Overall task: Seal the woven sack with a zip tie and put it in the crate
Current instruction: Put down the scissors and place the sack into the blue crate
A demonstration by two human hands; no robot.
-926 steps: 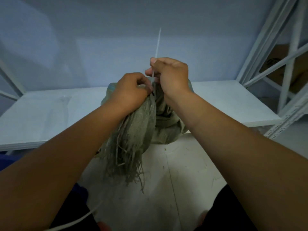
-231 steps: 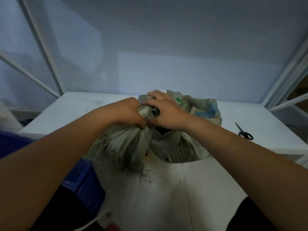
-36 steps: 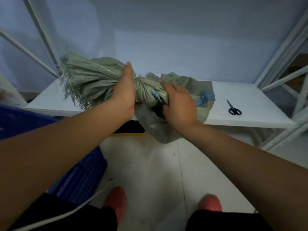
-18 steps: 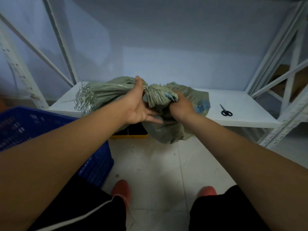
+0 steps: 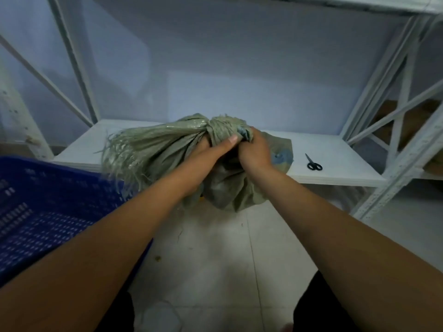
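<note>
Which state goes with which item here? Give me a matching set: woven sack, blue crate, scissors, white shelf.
Column A
1. grey-green woven plastic sack
2. blue perforated plastic crate
3. black-handled scissors
4. white metal shelf board

Column B
a. stands on the floor at the left, nothing seen inside
b. gripped at its bunched neck by left hand and right hand
c. lies flat, right of the sack
d. carries the scissors

Pairs: 1-b, 2-a, 3-c, 4-d
</note>
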